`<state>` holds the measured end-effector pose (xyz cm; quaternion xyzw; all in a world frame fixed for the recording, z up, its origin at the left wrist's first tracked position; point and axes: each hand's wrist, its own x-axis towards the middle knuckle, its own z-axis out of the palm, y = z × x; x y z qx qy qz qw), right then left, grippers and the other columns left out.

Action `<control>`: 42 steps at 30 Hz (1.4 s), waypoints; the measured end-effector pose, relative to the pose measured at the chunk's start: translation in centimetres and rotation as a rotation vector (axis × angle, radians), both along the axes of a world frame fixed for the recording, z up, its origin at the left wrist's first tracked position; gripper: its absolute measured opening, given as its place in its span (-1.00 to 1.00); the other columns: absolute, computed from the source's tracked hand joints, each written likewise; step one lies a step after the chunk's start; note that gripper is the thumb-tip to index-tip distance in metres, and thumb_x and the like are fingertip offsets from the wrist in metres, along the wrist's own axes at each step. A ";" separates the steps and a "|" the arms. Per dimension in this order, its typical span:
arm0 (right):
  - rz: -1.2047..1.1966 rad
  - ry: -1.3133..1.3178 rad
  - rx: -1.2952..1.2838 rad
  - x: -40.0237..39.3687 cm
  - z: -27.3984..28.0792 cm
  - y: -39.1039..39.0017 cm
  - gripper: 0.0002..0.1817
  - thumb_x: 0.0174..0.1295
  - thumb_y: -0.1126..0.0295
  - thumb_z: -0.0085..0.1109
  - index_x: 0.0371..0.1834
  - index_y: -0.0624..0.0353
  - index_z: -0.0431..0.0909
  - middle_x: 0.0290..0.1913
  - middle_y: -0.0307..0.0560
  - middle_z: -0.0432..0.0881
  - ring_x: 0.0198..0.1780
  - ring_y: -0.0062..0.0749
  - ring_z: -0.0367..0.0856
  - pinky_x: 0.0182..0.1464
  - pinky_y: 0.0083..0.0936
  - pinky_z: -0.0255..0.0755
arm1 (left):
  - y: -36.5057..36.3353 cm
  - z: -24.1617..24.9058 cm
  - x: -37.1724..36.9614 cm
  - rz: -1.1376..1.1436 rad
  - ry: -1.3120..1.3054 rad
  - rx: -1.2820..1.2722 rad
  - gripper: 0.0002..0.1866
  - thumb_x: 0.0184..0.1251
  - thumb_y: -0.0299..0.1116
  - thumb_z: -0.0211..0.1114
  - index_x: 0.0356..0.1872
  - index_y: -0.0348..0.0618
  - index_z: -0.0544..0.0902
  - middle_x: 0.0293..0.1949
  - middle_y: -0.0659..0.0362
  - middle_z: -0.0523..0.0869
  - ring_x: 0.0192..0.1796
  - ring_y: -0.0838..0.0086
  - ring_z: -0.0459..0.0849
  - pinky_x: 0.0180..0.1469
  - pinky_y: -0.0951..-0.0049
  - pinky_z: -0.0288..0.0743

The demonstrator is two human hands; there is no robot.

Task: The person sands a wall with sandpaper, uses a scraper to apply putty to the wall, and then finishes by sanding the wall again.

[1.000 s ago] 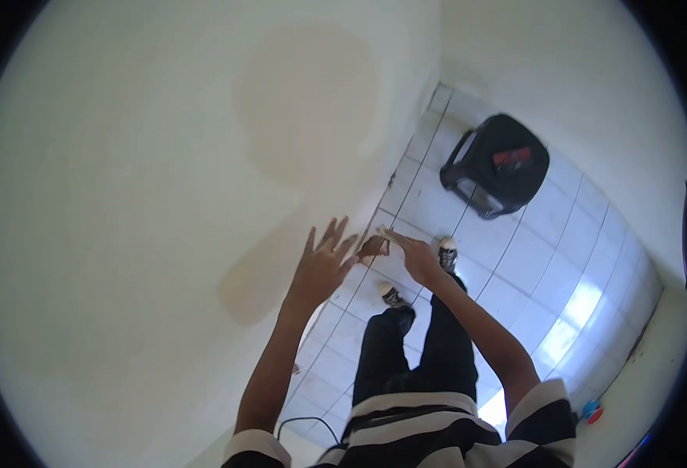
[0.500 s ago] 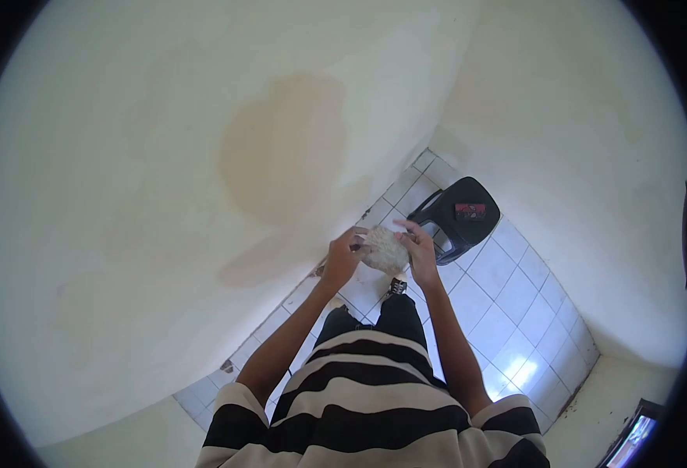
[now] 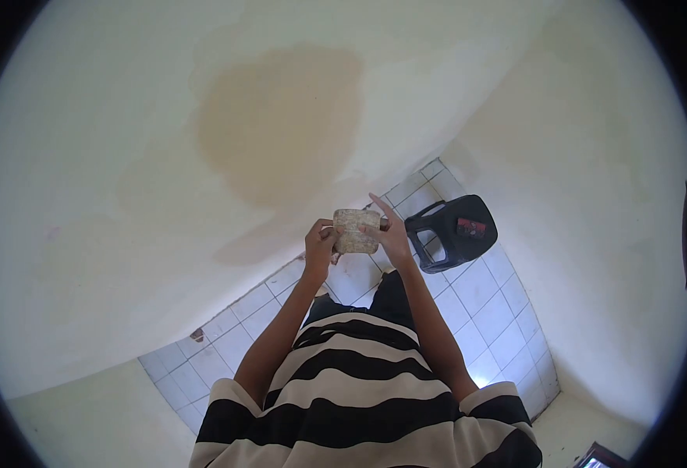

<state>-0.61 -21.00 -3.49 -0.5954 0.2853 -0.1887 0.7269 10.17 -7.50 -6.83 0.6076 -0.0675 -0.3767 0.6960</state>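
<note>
Between my two hands is a squarish, flat, mottled whitish-beige pad [image 3: 356, 231] with rounded corners and a worn surface. My left hand [image 3: 319, 246] grips its left edge, fingers curled behind it. On the other side my right hand [image 3: 395, 240] pinches the right edge, the thumb lying across the face and the index finger stretched up away from it. The pad's back is hidden. It is held in the air over the tiled floor, close to the wall [image 3: 148, 257], which bears a large tan patch [image 3: 285, 125].
To the right, a black plastic stool [image 3: 468, 234] stands on the white floor tiles [image 3: 488, 308], with a small red and dark packet [image 3: 470, 228] on its seat. A second wall [image 3: 593, 195] rises behind the stool. Part of a dark-framed object [image 3: 595, 456] shows at the lower right.
Both hands have shifted left in view with the pad, which now shows a flatter, squarer face. My left fingers have closed in along its edge. The camera view has turned slightly.
</note>
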 end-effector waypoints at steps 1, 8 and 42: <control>0.012 0.008 0.003 0.3 -0.5 -0.2 -0.39 0.04 0.56 0.34 0.23 0.26 0.41 -0.18 -0.06 0.68 -0.18 -0.50 0.64 -0.15 -0.58 0.55 | -0.2 -0.1 0.1 0.045 0.014 -0.046 -0.85 0.21 -0.49 0.31 -0.25 -0.27 0.55 -0.45 0.13 0.71 -0.56 0.62 0.56 -0.60 0.55 0.38; 0.273 0.325 -0.326 1.0 -8.0 -5.0 -0.45 0.08 0.41 0.35 0.17 0.27 0.43 -0.17 -0.08 0.64 -0.21 -0.48 0.64 -0.13 -0.55 0.55 | -3.1 -3.9 0.5 -0.079 -0.462 0.329 -0.82 0.18 -0.50 0.31 -0.21 -0.27 0.55 -0.44 0.09 0.70 -0.51 0.52 0.65 -0.57 0.55 0.55; 0.409 0.284 0.179 -15.4 -16.7 -16.8 -0.63 0.12 0.63 0.16 0.04 0.43 0.46 -0.12 0.00 0.64 -0.19 -0.33 0.69 -0.14 -0.44 0.60 | -12.5 -11.3 -22.4 0.427 0.148 0.083 -0.79 0.09 -0.54 0.38 -0.22 -0.33 0.64 -0.35 0.10 0.71 -0.31 0.50 0.70 -0.19 0.55 0.62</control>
